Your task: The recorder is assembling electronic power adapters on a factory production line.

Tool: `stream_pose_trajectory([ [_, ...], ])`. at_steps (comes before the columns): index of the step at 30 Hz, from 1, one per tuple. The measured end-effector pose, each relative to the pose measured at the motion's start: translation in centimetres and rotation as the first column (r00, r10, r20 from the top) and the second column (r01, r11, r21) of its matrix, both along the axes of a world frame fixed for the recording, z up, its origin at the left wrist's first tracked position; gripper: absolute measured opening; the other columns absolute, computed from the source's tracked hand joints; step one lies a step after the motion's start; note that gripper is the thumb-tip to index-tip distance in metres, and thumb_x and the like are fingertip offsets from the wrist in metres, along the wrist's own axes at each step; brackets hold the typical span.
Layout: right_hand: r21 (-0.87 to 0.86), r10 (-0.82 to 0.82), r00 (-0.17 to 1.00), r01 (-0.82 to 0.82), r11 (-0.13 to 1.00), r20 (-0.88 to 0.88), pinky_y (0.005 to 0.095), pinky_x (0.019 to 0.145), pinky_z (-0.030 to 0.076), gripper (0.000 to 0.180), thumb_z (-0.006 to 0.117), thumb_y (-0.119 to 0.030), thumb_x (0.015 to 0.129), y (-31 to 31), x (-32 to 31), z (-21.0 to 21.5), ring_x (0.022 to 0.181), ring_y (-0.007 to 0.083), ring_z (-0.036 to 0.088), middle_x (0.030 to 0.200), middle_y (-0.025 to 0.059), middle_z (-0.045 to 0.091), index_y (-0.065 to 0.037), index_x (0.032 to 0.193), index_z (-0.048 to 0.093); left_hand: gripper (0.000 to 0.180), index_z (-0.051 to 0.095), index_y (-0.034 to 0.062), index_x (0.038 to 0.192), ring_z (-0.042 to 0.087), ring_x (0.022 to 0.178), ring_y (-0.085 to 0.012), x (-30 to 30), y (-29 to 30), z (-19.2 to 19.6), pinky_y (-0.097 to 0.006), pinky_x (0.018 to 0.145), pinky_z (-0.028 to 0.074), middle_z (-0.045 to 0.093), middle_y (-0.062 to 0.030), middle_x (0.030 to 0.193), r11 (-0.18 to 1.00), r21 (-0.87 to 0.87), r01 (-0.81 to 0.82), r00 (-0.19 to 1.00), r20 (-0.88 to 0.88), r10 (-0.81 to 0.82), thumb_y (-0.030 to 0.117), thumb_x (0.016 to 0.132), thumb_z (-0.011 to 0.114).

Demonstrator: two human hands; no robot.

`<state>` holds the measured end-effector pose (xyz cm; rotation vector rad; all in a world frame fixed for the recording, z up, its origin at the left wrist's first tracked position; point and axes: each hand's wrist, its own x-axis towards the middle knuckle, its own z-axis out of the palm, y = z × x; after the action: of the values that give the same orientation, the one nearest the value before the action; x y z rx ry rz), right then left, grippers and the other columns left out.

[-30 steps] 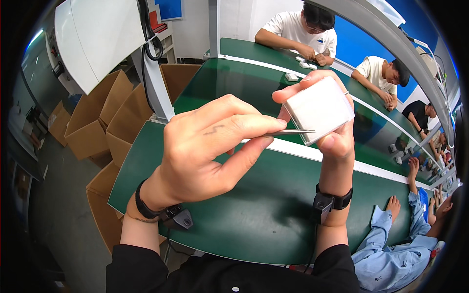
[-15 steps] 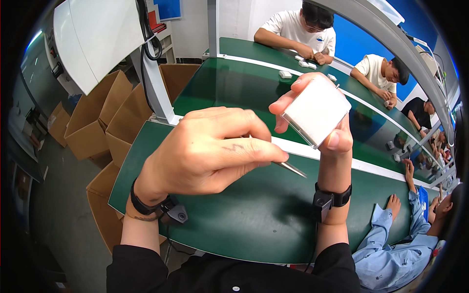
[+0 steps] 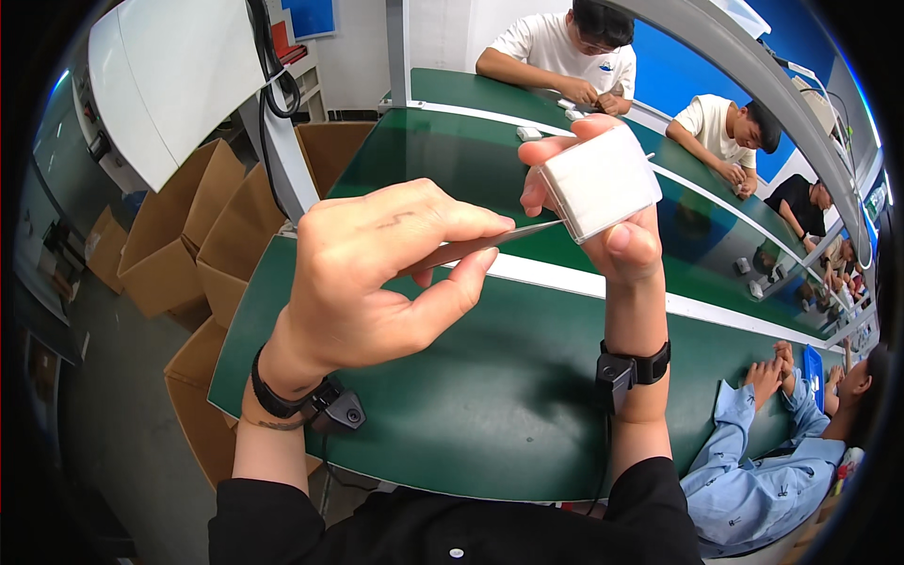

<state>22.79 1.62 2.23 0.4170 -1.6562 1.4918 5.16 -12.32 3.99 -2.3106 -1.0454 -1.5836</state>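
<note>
And pinching slim tweezers (image 3: pixel 533 229) in the left hand (image 3: pixel 363 273), aiming at the left edge of a white case (image 3: pixel 603 184), clasping that in the right hand (image 3: pixel 640 256) above the far edge of the green surface (image 3: pixel 527 405), perhaps risking scratches by over-pressing and skidding

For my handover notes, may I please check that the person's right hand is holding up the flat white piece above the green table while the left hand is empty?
Not quite: the left hand is not empty; the head view shows it pinching a thin metal tool. The right hand does hold up the flat white piece above the green table.
</note>
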Motion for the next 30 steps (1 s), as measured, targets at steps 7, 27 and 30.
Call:
stream_pose_trajectory([
  [7,0.397,-0.652,0.638,0.518,0.757,0.409,0.0293,0.072,0.051,0.059,0.074,-0.032,0.077,2.4,-1.4,-2.0,0.079,0.0191,0.061,0.099,0.0114,0.064,-0.003,0.124,0.054,0.021,0.069,-0.0002,0.089,0.050,0.052,-0.0061,-1.4,0.0,0.4,-0.019,0.048,0.037,0.063,-0.0047,0.070,0.988,0.078,-0.137,0.983,0.134,0.125,-0.008,0.070,0.065],
  [27,-0.442,-0.009,0.893,0.232,0.867,0.450,0.0419,0.094,0.050,0.058,0.051,-0.037,0.096,14.7,0.9,-10.2,0.115,0.0307,0.057,0.133,0.0207,0.049,0.002,0.136,0.038,0.015,0.068,-0.0022,0.092,0.052,0.058,-0.0033,-3.0,1.0,0.7,-0.017,0.052,0.038,0.063,-0.0006,0.071,0.970,-0.091,-0.227,0.921,0.304,0.244,-0.003,0.077,0.065],
  [30,-0.456,0.278,0.953,-0.194,0.868,0.124,0.0441,0.096,0.049,0.075,0.063,-0.040,0.089,8.3,-0.2,-5.4,0.122,0.0389,0.050,0.140,0.0231,0.043,0.002,0.142,0.030,0.015,0.069,-0.0017,0.092,0.050,0.056,-0.0026,-3.6,1.0,0.6,-0.017,0.051,0.037,0.063,0.0003,0.071,0.964,-0.108,-0.245,0.933,0.242,0.264,-0.003,0.077,0.065],
])
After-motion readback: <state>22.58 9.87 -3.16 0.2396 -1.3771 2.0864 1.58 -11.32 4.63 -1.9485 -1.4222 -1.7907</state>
